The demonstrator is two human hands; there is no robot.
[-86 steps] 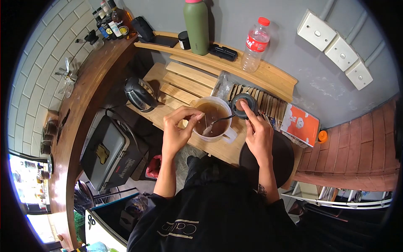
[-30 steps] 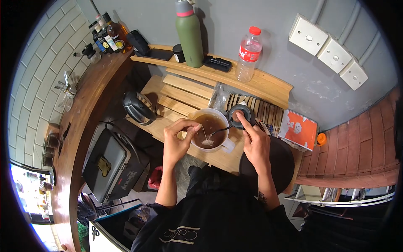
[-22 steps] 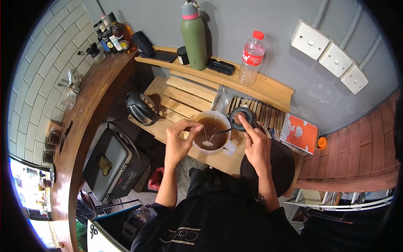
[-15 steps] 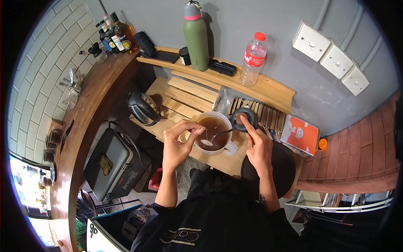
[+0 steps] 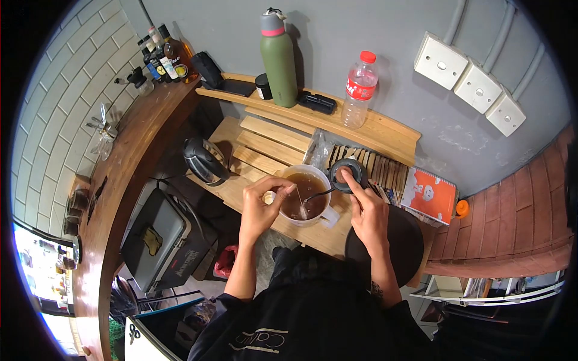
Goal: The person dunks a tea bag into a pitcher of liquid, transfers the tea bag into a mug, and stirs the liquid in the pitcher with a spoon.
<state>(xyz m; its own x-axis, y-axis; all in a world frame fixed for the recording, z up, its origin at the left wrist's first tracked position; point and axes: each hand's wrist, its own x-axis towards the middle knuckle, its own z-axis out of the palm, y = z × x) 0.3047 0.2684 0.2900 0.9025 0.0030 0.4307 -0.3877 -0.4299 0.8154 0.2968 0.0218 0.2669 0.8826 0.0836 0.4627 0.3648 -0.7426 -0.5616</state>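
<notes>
A large pale mug point(image 5: 330, 217) of brown tea stands on the wooden table near my hands. My left hand point(image 5: 260, 207) is over its left rim, thumb and finger pinching the string of a tea bag point(image 5: 303, 212). The bag hangs at the near side of the tea. My right hand point(image 5: 368, 221) is right of the mug, with a fingertip on the face of a round black thing point(image 5: 356, 166). A thin dark stem runs from it into the tea. How the other right fingers grip it is partly hidden.
A black kettle point(image 5: 203, 161) stands left. Behind are a row of books point(image 5: 376, 171), an orange notebook point(image 5: 430, 191), a green flask point(image 5: 279, 69) and a plastic bottle point(image 5: 360, 90) on a narrow shelf. A dark round seat point(image 5: 397, 246) is under my right arm.
The tea bag has shifted slightly right and hangs more upright in the mug. My left hand has moved a little right with the string. The right hand keeps its place at the black thing.
</notes>
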